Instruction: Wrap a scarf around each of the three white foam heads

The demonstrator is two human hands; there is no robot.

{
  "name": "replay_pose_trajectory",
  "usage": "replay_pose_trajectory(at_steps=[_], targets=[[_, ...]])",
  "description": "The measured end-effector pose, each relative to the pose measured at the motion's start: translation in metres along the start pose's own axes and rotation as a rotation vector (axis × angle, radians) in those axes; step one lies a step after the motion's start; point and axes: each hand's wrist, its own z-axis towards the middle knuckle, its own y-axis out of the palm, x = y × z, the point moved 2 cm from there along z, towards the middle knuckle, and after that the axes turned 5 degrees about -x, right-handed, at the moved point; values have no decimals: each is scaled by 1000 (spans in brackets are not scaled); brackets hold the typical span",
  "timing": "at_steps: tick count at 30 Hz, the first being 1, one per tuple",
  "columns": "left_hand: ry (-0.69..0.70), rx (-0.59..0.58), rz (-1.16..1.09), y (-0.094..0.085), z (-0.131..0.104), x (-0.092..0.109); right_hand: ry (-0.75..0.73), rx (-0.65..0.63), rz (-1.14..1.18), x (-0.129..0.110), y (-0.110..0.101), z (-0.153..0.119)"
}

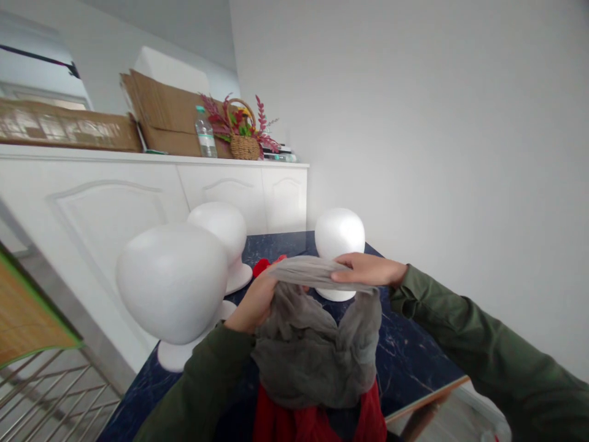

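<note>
A thin grey scarf [317, 362] is stretched between my two hands above the dark blue table. My left hand [255, 301] is closed round its gathered left end. On the right, my right hand [368, 269] pinches the upper band of the cloth, thumb and fingers on it. The rest of the scarf hangs in loose folds below. Under it, close to me, shows red cloth [294, 423]. Behind my right hand stands a white mannequin head [339, 230], partly covered by the hand and scarf. A small red item [261, 266] lies beyond my left hand, mostly hidden.
Two more white foam heads, a near one [172, 282] and a farther one [225, 227], stand at the left of the marbled table [414, 350]. Behind, a white cabinet [230, 184] bears cardboard boxes [170, 110], a bottle [205, 135] and a flower basket [245, 147]. A metal rack [55, 393] is at lower left.
</note>
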Motion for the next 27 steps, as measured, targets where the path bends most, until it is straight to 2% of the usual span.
replay_pose_trajectory(at_steps=[2,3,5,7,9,11,14,16,18,21,24,27], targets=[[-206,-127,-99,0,-2,-2,-21,-255,-53,7,3,-5],[-314,-222,-115,1,-3,-4,-32,-335,-61,10,5,-6],[-467,-368,-135,7,-5,-5,-59,-336,-29,14,11,-3],[-484,-406,-185,18,-1,1,-149,-219,102,14,21,6],[-327,-351,-257,35,9,16,-293,-149,317,12,38,18],[-94,-287,-286,55,24,38,-415,-197,526,10,59,28],[272,-111,-196,73,51,78,-403,-376,622,13,80,31],[505,87,-116,70,68,106,-326,-410,618,25,76,22],[694,278,-59,56,84,132,-243,-346,697,45,54,6],[843,502,-16,29,108,160,-110,-168,824,77,-1,-28],[867,633,-38,8,136,174,-36,126,795,95,-74,-55],[785,695,-68,-6,164,173,-45,508,671,95,-144,-56]])
